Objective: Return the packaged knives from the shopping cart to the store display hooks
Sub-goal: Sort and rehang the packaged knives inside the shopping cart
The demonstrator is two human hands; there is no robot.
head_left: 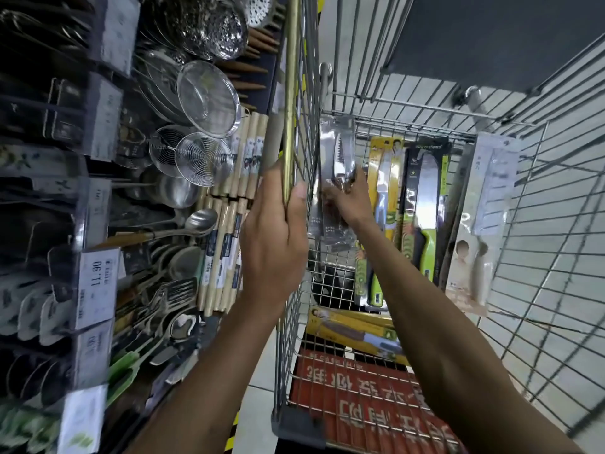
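Observation:
A wire shopping cart (409,103) fills the right half of the head view. My left hand (278,231) grips its left top rail (291,93). Inside the cart, my right hand (352,199) pinches a clear-packaged serrated knife (339,152) against the left wall. Beside it lie a yellow-carded knife (383,178), a black-and-green packaged knife (425,204) and a pale-packaged knife (484,224) leaning on the right wall. Another yellow-packaged knife (353,332) lies across the cart's near end.
The store display on the left holds wire strainers (203,158), ladles and spoons (196,224), packaged wooden rolling pins (226,257) and white price tags (98,283). A red sign (366,401) shows under the cart's mesh. Tiled floor (556,257) lies to the right.

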